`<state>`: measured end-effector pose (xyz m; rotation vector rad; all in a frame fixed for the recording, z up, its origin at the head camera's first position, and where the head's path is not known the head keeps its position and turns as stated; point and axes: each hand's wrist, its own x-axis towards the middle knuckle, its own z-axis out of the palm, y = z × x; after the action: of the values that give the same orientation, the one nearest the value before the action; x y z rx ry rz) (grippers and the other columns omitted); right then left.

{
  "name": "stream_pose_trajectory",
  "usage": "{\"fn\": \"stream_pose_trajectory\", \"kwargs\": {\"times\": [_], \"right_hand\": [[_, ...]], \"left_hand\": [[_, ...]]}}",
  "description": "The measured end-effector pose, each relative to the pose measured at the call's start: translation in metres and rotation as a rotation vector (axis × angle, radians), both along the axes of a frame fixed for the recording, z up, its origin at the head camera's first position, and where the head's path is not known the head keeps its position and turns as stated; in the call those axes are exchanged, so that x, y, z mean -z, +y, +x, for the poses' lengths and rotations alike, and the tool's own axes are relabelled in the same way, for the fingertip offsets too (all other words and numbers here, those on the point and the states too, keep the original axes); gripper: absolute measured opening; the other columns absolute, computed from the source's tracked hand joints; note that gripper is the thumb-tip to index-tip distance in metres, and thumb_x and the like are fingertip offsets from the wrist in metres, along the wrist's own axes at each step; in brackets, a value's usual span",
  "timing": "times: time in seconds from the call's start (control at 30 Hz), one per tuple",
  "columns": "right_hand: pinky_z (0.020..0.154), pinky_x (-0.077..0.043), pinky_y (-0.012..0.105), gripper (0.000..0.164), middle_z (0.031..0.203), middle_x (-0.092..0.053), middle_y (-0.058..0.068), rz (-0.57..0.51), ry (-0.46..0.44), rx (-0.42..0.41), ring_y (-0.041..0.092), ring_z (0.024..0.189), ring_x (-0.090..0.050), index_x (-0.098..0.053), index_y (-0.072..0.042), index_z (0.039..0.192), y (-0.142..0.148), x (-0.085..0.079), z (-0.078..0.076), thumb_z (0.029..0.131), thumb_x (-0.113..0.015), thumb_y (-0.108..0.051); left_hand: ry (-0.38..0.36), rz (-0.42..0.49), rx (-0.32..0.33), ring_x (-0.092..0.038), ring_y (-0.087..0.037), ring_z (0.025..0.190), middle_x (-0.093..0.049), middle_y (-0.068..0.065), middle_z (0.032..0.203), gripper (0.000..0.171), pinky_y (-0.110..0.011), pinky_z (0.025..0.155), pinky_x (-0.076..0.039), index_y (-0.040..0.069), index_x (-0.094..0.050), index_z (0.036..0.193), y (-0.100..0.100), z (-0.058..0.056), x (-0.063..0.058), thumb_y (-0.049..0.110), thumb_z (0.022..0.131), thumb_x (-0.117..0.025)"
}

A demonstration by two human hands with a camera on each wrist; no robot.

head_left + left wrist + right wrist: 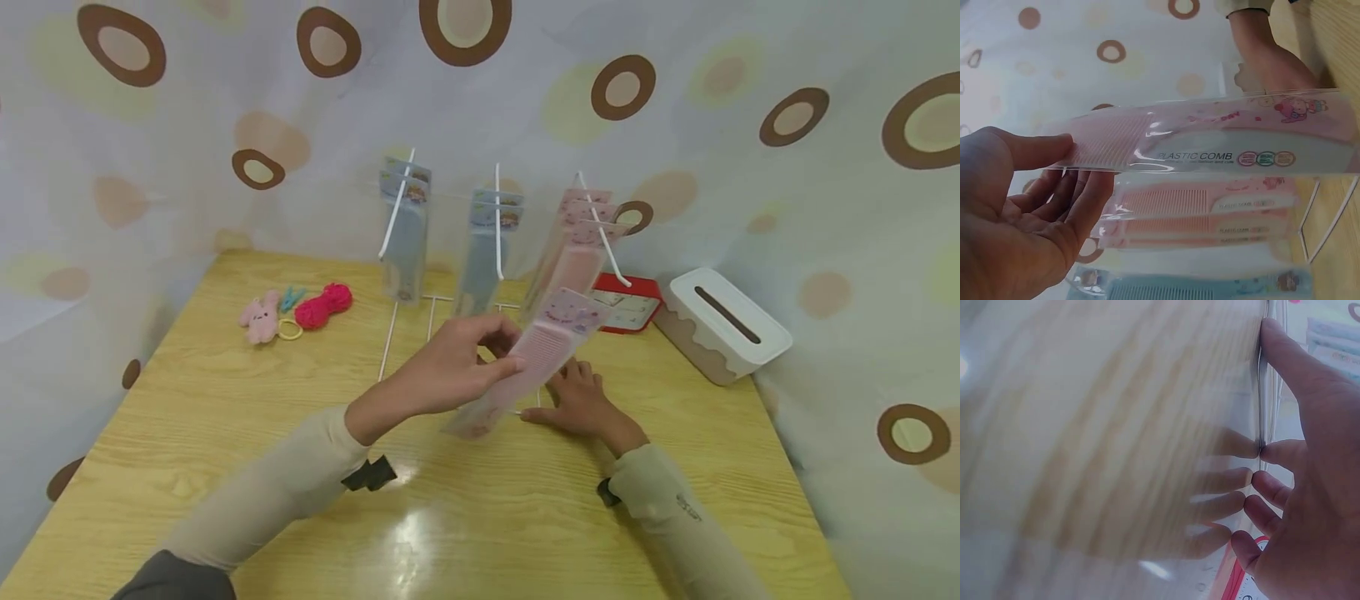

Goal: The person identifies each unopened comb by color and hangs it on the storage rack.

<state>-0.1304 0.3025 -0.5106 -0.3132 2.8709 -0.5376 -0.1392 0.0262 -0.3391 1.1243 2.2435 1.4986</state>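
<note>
My left hand (450, 367) pinches a pink comb in a clear plastic sleeve (546, 350), thumb on the upper face and fingers below. The comb is tilted, its card header up near the tip of the rack's right hook (615, 265); whether they touch I cannot tell. In the left wrist view, the comb's sleeve (1210, 134) reads "PLASTIC COMB". Several pink packaged combs (579, 254) hang on that hook. Blue packaged combs (405, 242) hang on the left and middle hooks. My right hand (583, 402) rests its fingertips on the table beside the white wire base (387, 342).
Left of the rack lie a pink plush toy (262, 318), a blue clip (291, 298), a yellow ring (289, 330) and a red yarn bundle (324, 306). Behind on the right are a red-framed clock (628, 307) and a tissue box (720, 325). A patterned curtain (555, 100) surrounds the table.
</note>
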Motion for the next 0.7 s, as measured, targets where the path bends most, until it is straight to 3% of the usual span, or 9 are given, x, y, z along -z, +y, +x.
{"fn": "stream_pose_trajectory", "kwargs": {"times": [0.13, 0.23, 0.3, 0.47, 0.57, 0.7], "right_hand": [[0.098, -0.024, 0.072, 0.080, 0.157, -0.031, 0.019, -0.011, -0.011, 0.001, 0.047, 0.133, -0.023, -0.041, -0.018, 0.153, 0.002, 0.000, 0.000, 0.090, -0.064, -0.060], [0.096, -0.025, 0.073, 0.058, 0.154, -0.039, 0.018, 0.011, -0.006, -0.019, 0.047, 0.136, -0.025, -0.054, -0.014, 0.141, 0.001, 0.001, 0.000, 0.095, -0.061, -0.048], [0.094, -0.027, 0.069, 0.052, 0.151, -0.044, 0.017, 0.029, 0.007, -0.032, 0.045, 0.135, -0.031, -0.057, -0.013, 0.137, 0.002, 0.006, -0.002, 0.096, -0.060, -0.046], [0.092, -0.027, 0.062, 0.055, 0.152, -0.045, 0.012, 0.027, 0.009, -0.022, 0.039, 0.134, -0.036, -0.055, -0.017, 0.140, 0.002, 0.013, -0.007, 0.096, -0.059, -0.049], [0.092, -0.027, 0.062, 0.052, 0.151, -0.045, 0.012, 0.006, 0.004, -0.008, 0.039, 0.133, -0.036, -0.055, -0.016, 0.139, 0.001, 0.006, -0.004, 0.097, -0.058, -0.047], [0.099, -0.023, 0.071, 0.065, 0.156, -0.037, 0.016, -0.025, -0.013, 0.017, 0.045, 0.136, -0.027, -0.048, -0.014, 0.147, 0.000, -0.002, 0.001, 0.094, -0.061, -0.050]], "left_hand": [[-0.025, 0.036, 0.020, -0.064, -0.010, 0.085, -0.067, 0.000, 0.093, 0.011, -0.027, 0.076, -0.053, 0.007, -0.067, 0.103, 0.027, -0.009, 0.008, 0.012, 0.094, -0.070], [-0.068, 0.055, 0.036, -0.065, -0.011, 0.086, -0.068, -0.001, 0.094, 0.012, -0.028, 0.080, -0.053, 0.006, -0.067, 0.104, 0.041, -0.015, 0.011, 0.012, 0.094, -0.070], [-0.082, 0.058, 0.042, -0.065, -0.012, 0.087, -0.069, -0.002, 0.094, 0.012, -0.028, 0.080, -0.053, 0.006, -0.067, 0.104, 0.047, -0.018, 0.012, 0.012, 0.094, -0.069], [-0.085, 0.051, 0.020, -0.065, -0.014, 0.088, -0.069, -0.003, 0.094, 0.010, -0.024, 0.076, -0.052, 0.007, -0.067, 0.102, 0.055, -0.022, 0.011, 0.013, 0.094, -0.069], [-0.083, 0.050, 0.009, -0.065, -0.013, 0.086, -0.069, -0.003, 0.092, 0.009, -0.024, 0.074, -0.052, 0.007, -0.067, 0.100, 0.059, -0.022, 0.012, 0.014, 0.094, -0.069], [-0.087, 0.053, 0.009, -0.065, -0.014, 0.086, -0.069, -0.004, 0.093, 0.009, -0.024, 0.073, -0.052, 0.006, -0.067, 0.101, 0.063, -0.026, 0.015, 0.014, 0.095, -0.068]]}}
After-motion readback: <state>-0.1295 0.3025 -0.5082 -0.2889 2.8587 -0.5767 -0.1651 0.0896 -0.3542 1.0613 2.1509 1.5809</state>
